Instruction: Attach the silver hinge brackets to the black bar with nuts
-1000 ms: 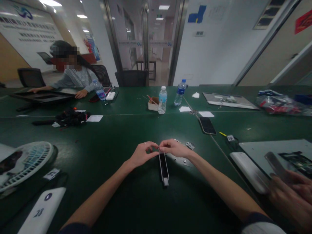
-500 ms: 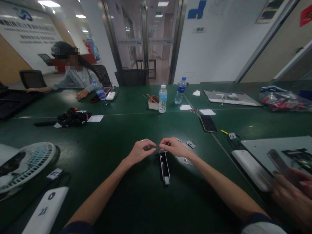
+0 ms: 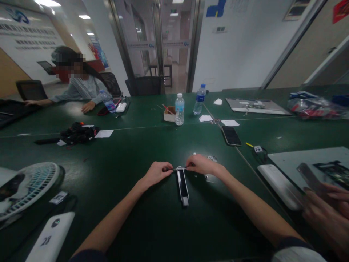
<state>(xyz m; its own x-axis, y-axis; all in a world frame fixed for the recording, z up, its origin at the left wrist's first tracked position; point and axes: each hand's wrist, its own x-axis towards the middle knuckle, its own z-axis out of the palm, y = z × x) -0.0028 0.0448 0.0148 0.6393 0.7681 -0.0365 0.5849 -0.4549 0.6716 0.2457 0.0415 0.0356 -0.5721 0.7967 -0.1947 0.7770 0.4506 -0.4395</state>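
Observation:
A long, narrow metal channel [image 3: 183, 186] lies on the green table in front of me, pointing toward me, with a pale block at its near end. Across its far end runs a thin metal rod [image 3: 179, 169]. My left hand [image 3: 158, 173] pinches the left end of this rod between thumb and fingers. On the other side, my right hand [image 3: 202, 165] is closed at the right end, fingertips close to the channel. Small metal parts [image 3: 212, 158] and a few rings lie beyond and beneath my right hand, partly covered by it.
A water bottle [image 3: 179, 110] stands by a small box [image 3: 169, 114]. A phone [image 3: 231, 135] lies to the right. White power banks [image 3: 51, 236] and a fan [image 3: 40, 185] are at left. Another person's hands [image 3: 327, 214] work at far right; a person [image 3: 79, 80] sits at far left.
My hands have moved slightly apart and down to either end of the rod, and my left fingers have closed. The view has shifted a little.

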